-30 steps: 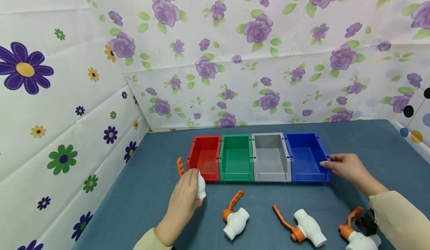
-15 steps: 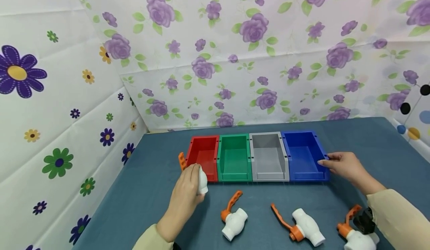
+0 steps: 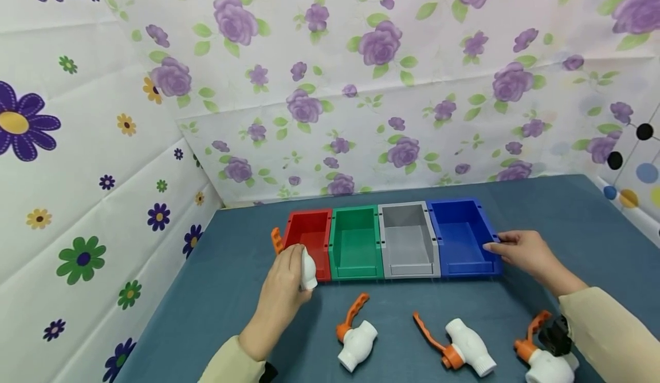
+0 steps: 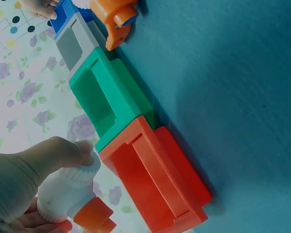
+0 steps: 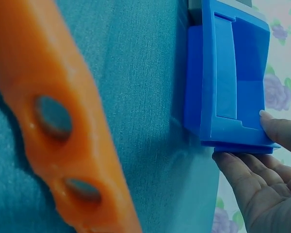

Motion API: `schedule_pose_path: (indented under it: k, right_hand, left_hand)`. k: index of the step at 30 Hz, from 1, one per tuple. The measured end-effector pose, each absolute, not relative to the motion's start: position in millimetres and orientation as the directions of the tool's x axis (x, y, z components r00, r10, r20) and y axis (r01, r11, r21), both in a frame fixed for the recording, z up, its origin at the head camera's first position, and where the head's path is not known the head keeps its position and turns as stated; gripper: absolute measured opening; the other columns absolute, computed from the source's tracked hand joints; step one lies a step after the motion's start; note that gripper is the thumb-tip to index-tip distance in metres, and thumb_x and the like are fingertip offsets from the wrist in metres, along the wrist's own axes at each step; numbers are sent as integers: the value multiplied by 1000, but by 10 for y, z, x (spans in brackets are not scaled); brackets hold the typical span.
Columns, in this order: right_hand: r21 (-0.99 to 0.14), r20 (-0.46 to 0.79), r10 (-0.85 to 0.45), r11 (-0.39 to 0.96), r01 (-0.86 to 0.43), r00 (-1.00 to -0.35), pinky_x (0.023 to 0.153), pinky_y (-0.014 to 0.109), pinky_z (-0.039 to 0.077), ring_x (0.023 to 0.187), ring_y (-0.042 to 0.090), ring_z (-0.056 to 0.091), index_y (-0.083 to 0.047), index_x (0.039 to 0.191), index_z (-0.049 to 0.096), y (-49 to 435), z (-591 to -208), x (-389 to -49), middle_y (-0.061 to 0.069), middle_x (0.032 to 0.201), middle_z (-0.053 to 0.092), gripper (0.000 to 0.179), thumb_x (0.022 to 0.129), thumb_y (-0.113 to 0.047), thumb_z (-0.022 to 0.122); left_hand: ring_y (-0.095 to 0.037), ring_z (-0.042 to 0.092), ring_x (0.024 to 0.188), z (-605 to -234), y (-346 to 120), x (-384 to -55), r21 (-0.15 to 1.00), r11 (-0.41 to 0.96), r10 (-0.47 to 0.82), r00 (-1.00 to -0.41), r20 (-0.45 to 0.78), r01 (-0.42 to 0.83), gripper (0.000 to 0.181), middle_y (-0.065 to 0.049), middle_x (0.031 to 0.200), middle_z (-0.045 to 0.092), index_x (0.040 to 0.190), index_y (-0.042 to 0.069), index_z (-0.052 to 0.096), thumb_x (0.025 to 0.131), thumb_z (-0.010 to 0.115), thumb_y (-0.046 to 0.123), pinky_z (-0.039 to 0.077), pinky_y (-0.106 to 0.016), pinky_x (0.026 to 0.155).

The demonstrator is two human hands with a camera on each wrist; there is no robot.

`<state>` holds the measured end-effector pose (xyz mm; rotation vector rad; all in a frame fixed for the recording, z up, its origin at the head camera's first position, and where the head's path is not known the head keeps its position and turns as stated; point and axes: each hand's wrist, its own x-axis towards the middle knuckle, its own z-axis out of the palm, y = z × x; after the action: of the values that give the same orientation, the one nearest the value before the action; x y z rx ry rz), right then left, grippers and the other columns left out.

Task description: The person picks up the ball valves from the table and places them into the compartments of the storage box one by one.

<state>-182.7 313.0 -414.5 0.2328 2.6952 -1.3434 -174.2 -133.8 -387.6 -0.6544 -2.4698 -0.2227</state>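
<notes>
My left hand (image 3: 281,283) grips a white ball valve (image 3: 309,269) by its body, the orange handle sticking up beyond the fingers. In the head view the valve overlaps the front left of the red bin (image 3: 323,272); the left wrist view shows a gap between the valve body (image 4: 63,194) and that bin (image 4: 160,170). My right hand (image 3: 528,254) pinches the right wall of the blue bin (image 3: 471,269), thumb inside and fingers outside, as the right wrist view shows. Between them stand a green bin (image 3: 358,271) and a grey bin (image 3: 412,270), joined in one row.
Three more ball valves lie on the dark blue tabletop (image 3: 206,326): one (image 3: 357,346) before the green bin, another (image 3: 470,347) before the grey one, and a third (image 3: 549,367) under my right forearm. Flowered cloth (image 3: 330,85) hangs behind and to the left.
My left hand has shifted slightly up and toward the red bin with the ball valve. The right hand stays on the blue bin. The head view has drifted a little to the right.
</notes>
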Motion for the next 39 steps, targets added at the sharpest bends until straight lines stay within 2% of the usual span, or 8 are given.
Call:
schedule_pose_path:
  k: [9,23,39]
  right_hand:
    - [-783,-153,96,596,180,-984,82,42,56,106,40,60,21,130,41,3124,-4155,-1825,38,126,50,77,90,-42,62]
    - [-782,-141,117,595,183,-983,81,44,56,99,35,63,19,128,45,3109,-4148,-1830,36,121,55,68,91,-36,62]
    - [-767,-164,145,603,219,-976,82,44,56,103,39,61,21,130,40,3073,-4144,-1828,37,123,53,70,92,-34,61]
  left_hand:
    - [-32,56,107,-3833,-1323,-1832,-1,856,430,-711,556,517,86,-21,117,57,121,-7,52,48,95,9,55,-42,85]
    - [-34,54,110,-3742,-1307,-2026,48,851,406,-714,570,522,84,-22,120,57,122,-7,51,51,93,7,54,-44,87]
    - [-35,54,110,-3725,-1393,-2234,86,841,405,-728,553,534,81,-23,121,55,123,-8,49,54,91,4,55,-47,84]
